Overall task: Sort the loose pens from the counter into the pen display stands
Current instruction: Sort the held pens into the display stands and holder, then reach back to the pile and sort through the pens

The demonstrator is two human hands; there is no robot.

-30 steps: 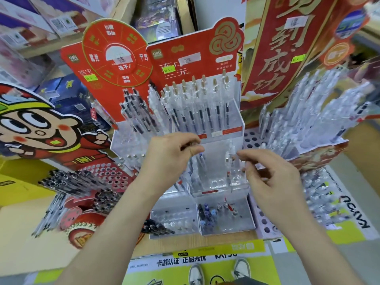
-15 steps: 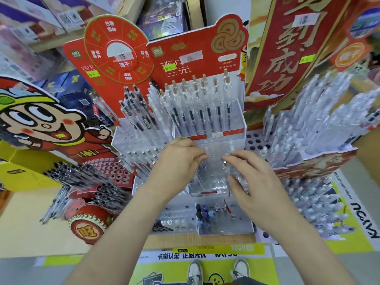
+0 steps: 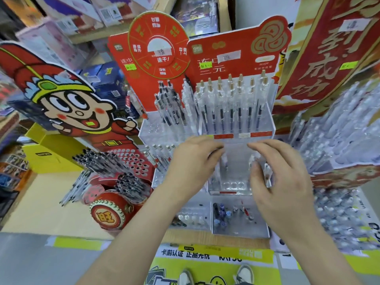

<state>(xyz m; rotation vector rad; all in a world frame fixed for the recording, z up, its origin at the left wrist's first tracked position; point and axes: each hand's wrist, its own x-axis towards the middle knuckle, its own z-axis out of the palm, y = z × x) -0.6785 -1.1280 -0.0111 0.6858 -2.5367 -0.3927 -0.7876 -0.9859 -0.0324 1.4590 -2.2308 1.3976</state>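
Observation:
A tiered clear acrylic pen stand with a red backboard stands at the centre. Its top tier holds a row of clear pens with gold tips. Both hands hover over the middle tier. My left hand curls its fingers onto the top of a clear pen standing there. My right hand grips a few clear pens between thumb and fingers. The bottom tray holds several blue and red-tipped pens.
A second clear stand with black-ink pens adjoins on the left. Fanned black-capped pens sit over a red drum display. A large display of clear pens crowds the right. A cartoon cutout stands at the left.
Both hands have moved further back over the middle tier, towards the red strip under the top row. The right hand has closed more around its pens.

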